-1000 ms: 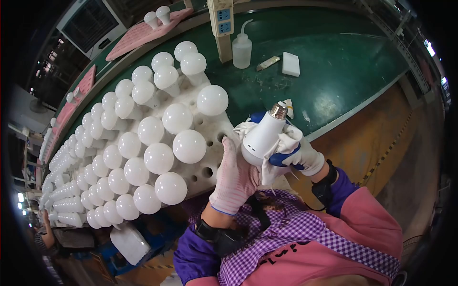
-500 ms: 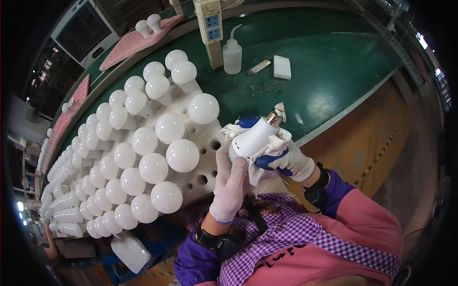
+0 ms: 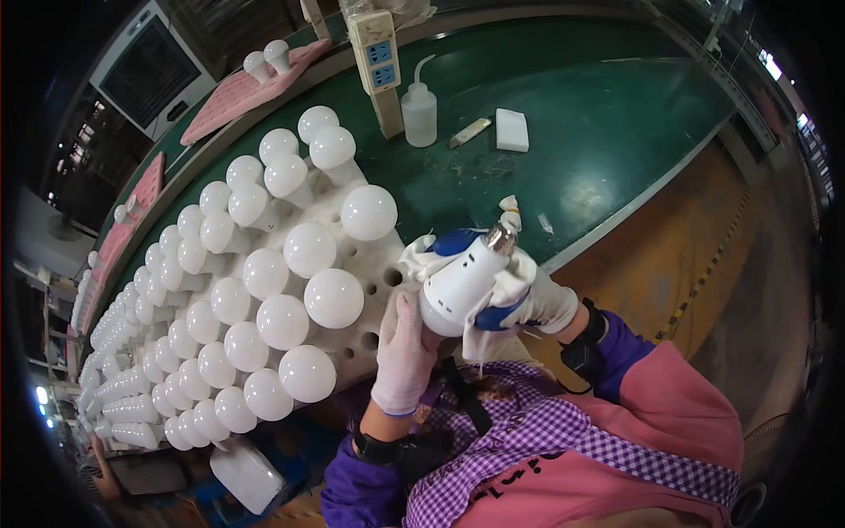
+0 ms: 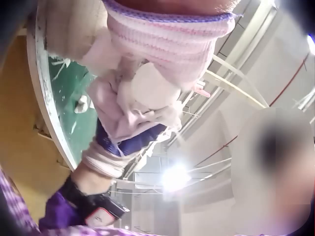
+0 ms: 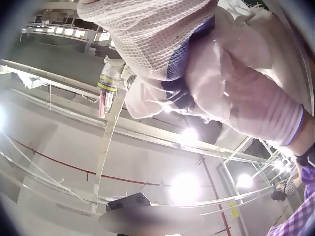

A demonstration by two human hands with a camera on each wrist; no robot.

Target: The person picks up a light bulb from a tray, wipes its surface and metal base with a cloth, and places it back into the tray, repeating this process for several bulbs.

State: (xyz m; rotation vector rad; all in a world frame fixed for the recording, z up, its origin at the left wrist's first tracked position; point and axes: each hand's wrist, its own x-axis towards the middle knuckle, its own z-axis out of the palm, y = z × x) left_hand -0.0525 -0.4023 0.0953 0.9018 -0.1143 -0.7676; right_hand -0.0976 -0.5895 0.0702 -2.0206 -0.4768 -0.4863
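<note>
A white light bulb point(image 3: 459, 289) with a silver screw cap point(image 3: 501, 239) is held tilted in front of the person, cap pointing up and away. The left hand point(image 3: 407, 356), in a pale pink knit glove, holds its rounded end from below, thumb along the near side. Around the bulb's body is a white cloth point(image 3: 513, 280), gripped by the right hand point(image 3: 547, 304) in a white glove with blue-coated fingers. Gloves and cloth hide much of the bulb in the left wrist view, where the right hand point(image 4: 130, 140) shows beyond the left.
A pale holed tray point(image 3: 356, 339) with many upright bulbs point(image 3: 334, 298) lies left of the hands. On the green bench point(image 3: 616, 114) are a squeeze bottle point(image 3: 420, 116), a small white block point(image 3: 511, 130) and a socket post point(image 3: 377, 70). Pink trays point(image 3: 207, 114) stand farther back.
The bulb has turned about its length within the cloth, so its small slots now show in different places. The left hand's fingers have shifted round the bulb's end. The head view has swung slightly.
</note>
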